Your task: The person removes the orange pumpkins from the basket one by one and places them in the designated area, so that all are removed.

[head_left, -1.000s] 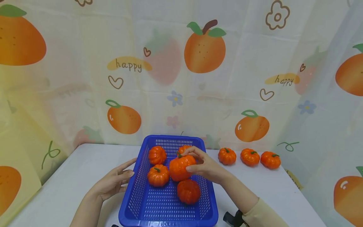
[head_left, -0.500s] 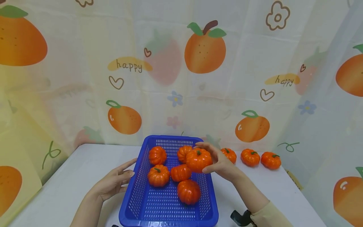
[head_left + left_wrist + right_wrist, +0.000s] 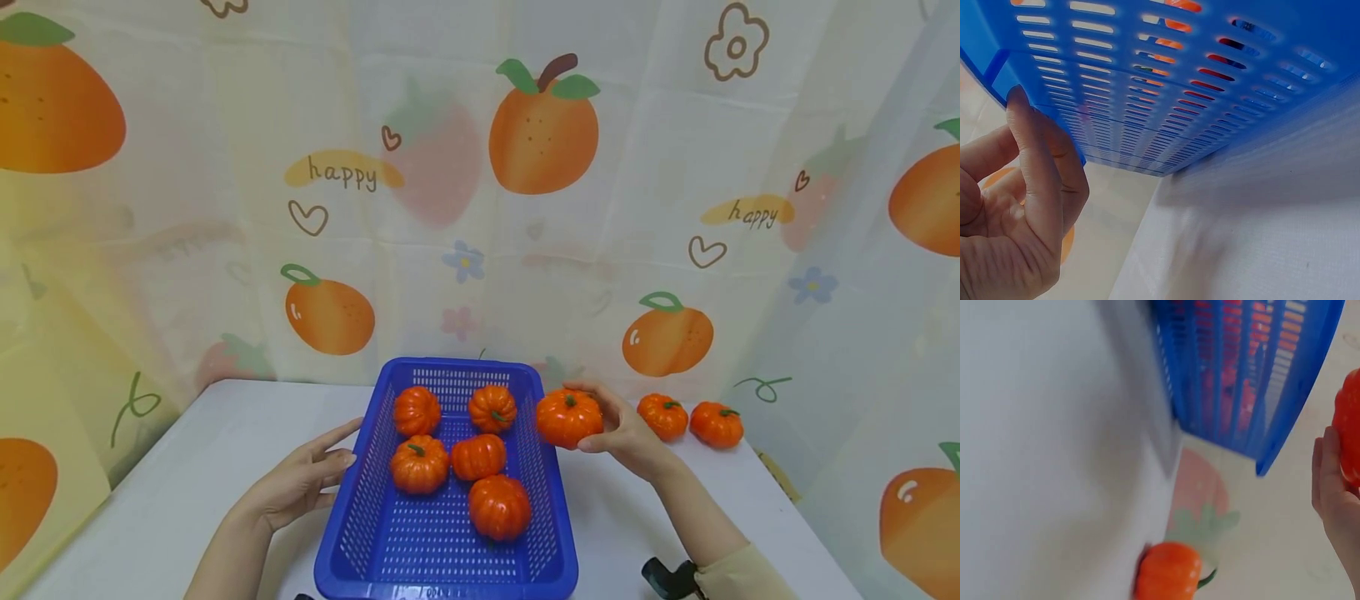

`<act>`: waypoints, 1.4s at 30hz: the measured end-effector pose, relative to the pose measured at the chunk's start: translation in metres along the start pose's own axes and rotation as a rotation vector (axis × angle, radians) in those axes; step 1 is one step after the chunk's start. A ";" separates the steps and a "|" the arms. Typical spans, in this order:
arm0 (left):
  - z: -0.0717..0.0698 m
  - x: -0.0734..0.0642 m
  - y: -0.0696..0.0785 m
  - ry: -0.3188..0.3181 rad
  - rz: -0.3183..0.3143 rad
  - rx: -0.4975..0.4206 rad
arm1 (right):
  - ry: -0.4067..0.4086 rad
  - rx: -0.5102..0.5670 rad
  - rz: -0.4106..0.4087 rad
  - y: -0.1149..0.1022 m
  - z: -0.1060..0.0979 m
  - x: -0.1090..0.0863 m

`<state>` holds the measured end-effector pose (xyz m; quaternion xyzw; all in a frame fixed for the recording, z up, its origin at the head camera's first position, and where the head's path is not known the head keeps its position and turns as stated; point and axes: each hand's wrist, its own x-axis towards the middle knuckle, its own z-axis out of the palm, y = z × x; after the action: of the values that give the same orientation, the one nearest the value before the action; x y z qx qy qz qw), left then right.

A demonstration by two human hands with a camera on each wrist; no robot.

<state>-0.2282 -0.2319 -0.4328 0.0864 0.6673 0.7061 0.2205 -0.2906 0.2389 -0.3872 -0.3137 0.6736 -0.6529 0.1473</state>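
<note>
Right hand is carrying a clasped, ribbed orange pumpkin past the blue plastic basket, leaving five; left hand is loosely touching.

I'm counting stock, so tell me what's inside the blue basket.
Inside the blue basket lie five orange pumpkins, with slotted floor showing around them. Their undersides and the floor directly beneath them are covered.
</note>
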 end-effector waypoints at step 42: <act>0.002 0.000 0.001 -0.011 0.015 -0.003 | 0.171 -0.327 0.364 0.060 -0.071 -0.052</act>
<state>-0.2275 -0.2303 -0.4321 0.0949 0.6642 0.7083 0.2193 -0.3078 0.3235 -0.4492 -0.1506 0.8254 -0.5225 0.1519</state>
